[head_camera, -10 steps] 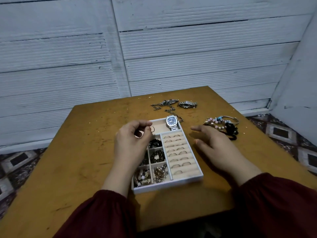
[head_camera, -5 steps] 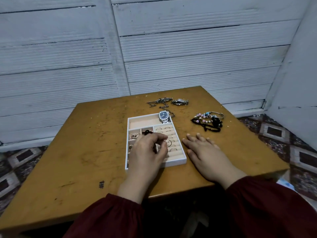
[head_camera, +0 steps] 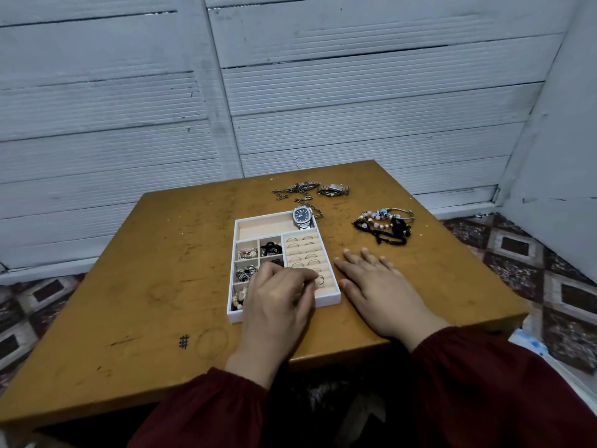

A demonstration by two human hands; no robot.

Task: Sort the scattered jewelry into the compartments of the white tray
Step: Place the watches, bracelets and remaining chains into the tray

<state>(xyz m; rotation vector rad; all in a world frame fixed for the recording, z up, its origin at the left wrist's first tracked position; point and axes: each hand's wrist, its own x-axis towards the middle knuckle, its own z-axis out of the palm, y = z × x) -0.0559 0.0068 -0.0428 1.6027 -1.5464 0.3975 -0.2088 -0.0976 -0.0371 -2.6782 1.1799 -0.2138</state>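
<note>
Pinching one ring [head_camera: 319, 280], left hand [head_camera: 277, 297] over white tray [head_camera: 237, 315], right hand [head_camera: 378, 286] flat, one watch [head_camera: 303, 216] on tray, second watch [head_camera: 333, 190] beyond

The left hand [head_camera: 277, 295] hides the near compartments of the white tray [head_camera: 235, 316].

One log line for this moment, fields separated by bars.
left hand: pinches ring over tray | right hand: flat on table | outside tray: bracelets, chains, watch

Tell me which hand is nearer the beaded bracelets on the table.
Right. The right hand lies flat just short of the beaded bracelets; the left hand pinches a ring over the white tray, farther off.
</note>
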